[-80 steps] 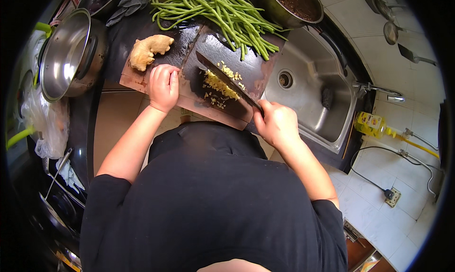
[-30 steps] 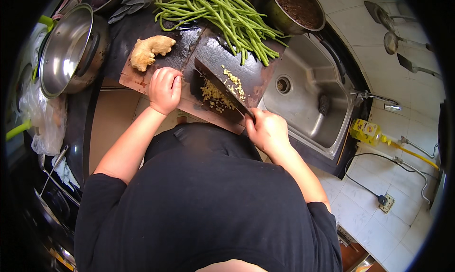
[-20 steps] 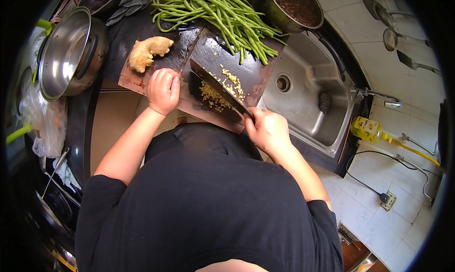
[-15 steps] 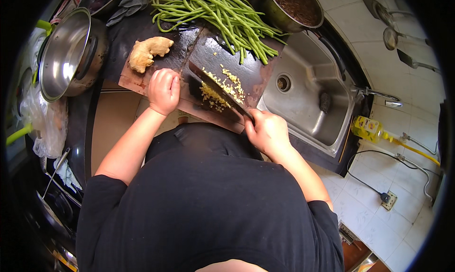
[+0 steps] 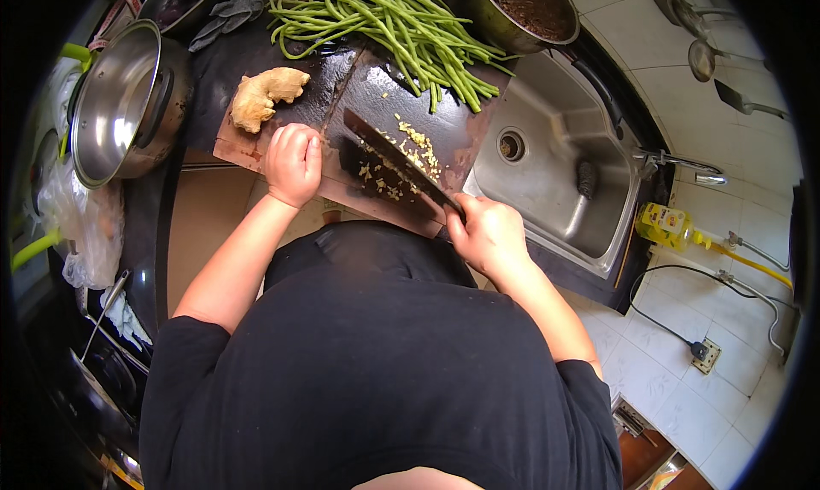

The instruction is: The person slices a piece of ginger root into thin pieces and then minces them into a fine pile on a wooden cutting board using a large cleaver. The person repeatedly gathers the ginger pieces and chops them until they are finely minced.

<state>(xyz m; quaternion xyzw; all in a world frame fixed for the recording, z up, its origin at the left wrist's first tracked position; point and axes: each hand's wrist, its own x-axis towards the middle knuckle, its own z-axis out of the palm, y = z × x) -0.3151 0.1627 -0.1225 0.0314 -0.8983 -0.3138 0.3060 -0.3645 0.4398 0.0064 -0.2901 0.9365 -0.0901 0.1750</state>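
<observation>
Clock read from each hand, 12 pointing away from the body.

Left hand: closed in a loose fist, thumb upright along its right side, palm side hidden; can't tell if anything is inside. Overlaps the near edge of the cutting board; contact unclear. Bare forearm trails off toward 7, elbow bent. Whole ginger root just beyond the fist at 11; heap of long green beans farther off at 1.

Right hand: fingers wrapped around the handle of a cleaver, back of hand up. Forearm runs back toward 5. Blade stands on edge, angled to 10, crossing the minced pale-yellow bits; these lie on the board along both sides of the blade, at 11 from this hand, 3 from the left. Stainless-steel sink at 1.
</observation>
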